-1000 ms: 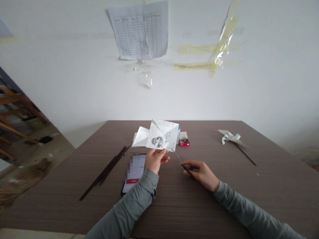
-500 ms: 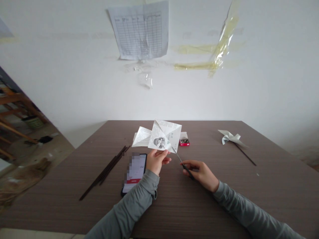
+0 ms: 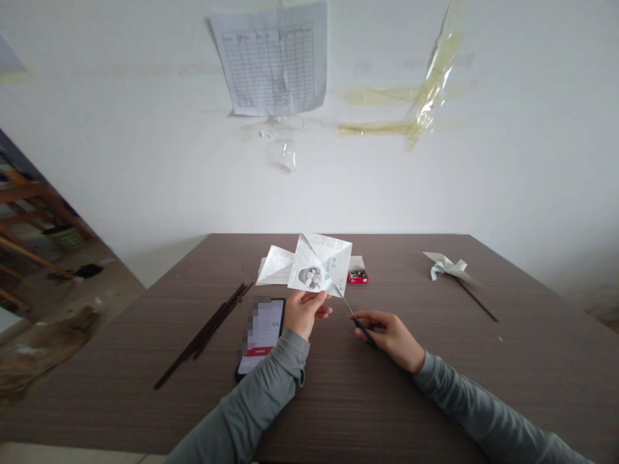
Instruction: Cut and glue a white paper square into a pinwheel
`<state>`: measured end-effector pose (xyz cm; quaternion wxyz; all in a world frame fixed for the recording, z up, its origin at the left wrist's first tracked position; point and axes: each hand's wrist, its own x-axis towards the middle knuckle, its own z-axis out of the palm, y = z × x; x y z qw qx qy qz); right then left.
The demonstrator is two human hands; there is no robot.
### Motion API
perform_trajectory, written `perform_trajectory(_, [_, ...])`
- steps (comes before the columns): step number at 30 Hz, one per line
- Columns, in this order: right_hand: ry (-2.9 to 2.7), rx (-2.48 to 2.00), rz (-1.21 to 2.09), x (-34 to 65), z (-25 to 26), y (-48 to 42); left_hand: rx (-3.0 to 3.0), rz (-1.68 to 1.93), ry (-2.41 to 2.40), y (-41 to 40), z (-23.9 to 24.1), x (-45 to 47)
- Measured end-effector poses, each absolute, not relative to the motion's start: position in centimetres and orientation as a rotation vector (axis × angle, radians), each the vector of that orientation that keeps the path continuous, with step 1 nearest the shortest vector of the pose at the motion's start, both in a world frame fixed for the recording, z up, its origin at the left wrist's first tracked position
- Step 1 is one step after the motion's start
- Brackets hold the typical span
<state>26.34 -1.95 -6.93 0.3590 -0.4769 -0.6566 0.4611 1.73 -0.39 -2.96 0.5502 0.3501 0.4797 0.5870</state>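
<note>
White printed paper (image 3: 322, 261), black-handled scissors (image 3: 366, 332), brown table (image 3: 348, 406)

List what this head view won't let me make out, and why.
Head view:
Phone: part of its screen, covered by pixelated blocks.
Folded papers: right side, behind the held printed paper.
Red box: contents, too small to identify.
Dark-handled tool: handle partly covered by the right hand.
Wall sheet: print too small, blurred.
Left sleeve: cut off by the bottom edge.

A gridded sheet (image 3: 271, 61) (yellowish tape (image 3: 382, 129) nearby) hangs on the wall (image 3: 159, 161).
</note>
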Motion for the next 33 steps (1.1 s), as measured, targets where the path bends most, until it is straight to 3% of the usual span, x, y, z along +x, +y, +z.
perform_trajectory(33, [-1.699,-1.211,1.151,26.0,-6.6,-2.1,0.831,1.324,1.157,1.3,-4.1,1.0])
